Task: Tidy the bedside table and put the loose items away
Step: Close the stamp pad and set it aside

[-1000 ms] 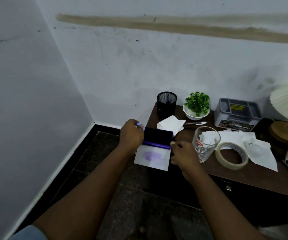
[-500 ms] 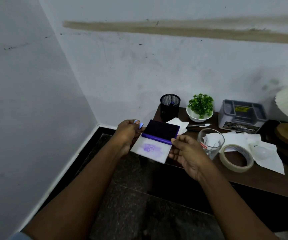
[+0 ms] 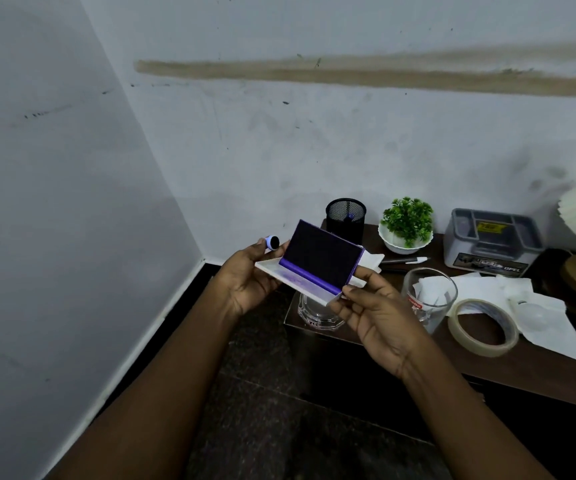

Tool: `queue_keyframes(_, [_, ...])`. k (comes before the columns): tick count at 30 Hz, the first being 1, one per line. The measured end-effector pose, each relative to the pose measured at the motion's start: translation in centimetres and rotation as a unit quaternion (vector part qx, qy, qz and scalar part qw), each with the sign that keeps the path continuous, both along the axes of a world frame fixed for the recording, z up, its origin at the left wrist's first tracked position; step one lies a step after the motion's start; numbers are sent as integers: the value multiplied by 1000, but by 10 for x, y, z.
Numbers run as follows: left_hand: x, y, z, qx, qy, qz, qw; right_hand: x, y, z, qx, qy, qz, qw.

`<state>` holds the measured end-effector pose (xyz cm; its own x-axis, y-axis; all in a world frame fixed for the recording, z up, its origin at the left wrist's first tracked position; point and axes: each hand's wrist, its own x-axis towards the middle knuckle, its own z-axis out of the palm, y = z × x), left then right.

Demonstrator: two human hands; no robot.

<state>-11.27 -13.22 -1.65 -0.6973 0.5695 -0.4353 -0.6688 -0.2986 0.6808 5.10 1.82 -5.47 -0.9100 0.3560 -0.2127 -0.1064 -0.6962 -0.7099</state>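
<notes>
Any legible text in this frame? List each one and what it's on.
"OPEL": front label of the grey storage box.
Yellow sticker on the box top: blurred, unreadable.
Red label on the drinking glass: too small to read.
Dark mark on the glass dish at the table edge: unreadable.

both arms bare, stretched forward, converging mid-frame. left arm in from 7 o'clock, right arm from 5 o'clock. left hand point(image 3: 245, 278): palm turned inward, fingers curled under the left edge of the ink pad point(image 3: 321, 261); small cap point(image 3: 272, 242) held at its fingertips, 1 o'clock of the hand. right hand point(image 3: 380, 317): palm up, fingers pinching the pad's near-right corner. hands apart, not touching each other.
</notes>
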Motion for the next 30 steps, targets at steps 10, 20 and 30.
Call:
queue_keyframes(10, [11,27,-13,-149,26,224,963,4,-9,4,16,-8,110,994])
queue_keyframes(20, [8,36,-23,-337,205,286,873,5,-34,8,373,-32,96,922])
queue_keyframes(30, [35,57,-2,-261,478,213,811,19,5,22,291,-13,-98,952])
